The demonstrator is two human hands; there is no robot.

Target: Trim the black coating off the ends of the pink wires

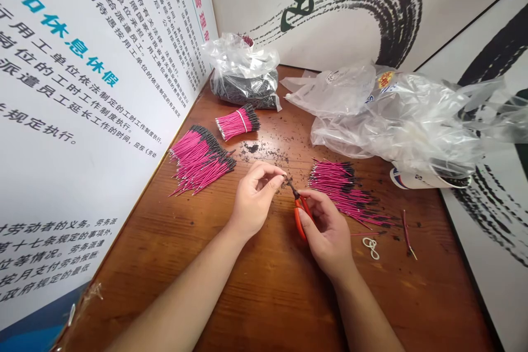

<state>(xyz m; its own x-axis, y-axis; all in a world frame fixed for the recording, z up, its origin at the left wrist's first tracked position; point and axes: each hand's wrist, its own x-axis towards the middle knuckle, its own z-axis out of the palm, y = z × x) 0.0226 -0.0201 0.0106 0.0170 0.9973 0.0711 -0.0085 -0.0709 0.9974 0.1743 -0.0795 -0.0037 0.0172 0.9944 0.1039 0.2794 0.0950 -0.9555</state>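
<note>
My right hand [330, 231] is wrapped round a pair of small scissors [301, 212] with orange-red handles and a dark, narrow blade end pointing up and left. Thumb and forefinger of my left hand [253, 198] are pinched at the scissors' tip; whatever small piece sits between them is too small to make out. Right of the scissors lies a loose pile of pink wires [338, 187] with black ends. Another pile of pink wires [202, 159] with black ends rests to the left, and behind it a bundle of them [237, 122] is tied with a white band.
Black crumbs [252, 147] are scattered on the wooden table [256, 297]. A clear bag [247, 74] of black pieces stands at the back, crumpled plastic bags [396, 110] at right over a white cup [421, 179]. White rubber bands [370, 247] and a stray wire [407, 234] lie front right. Printed panels [91, 93] enclose the table.
</note>
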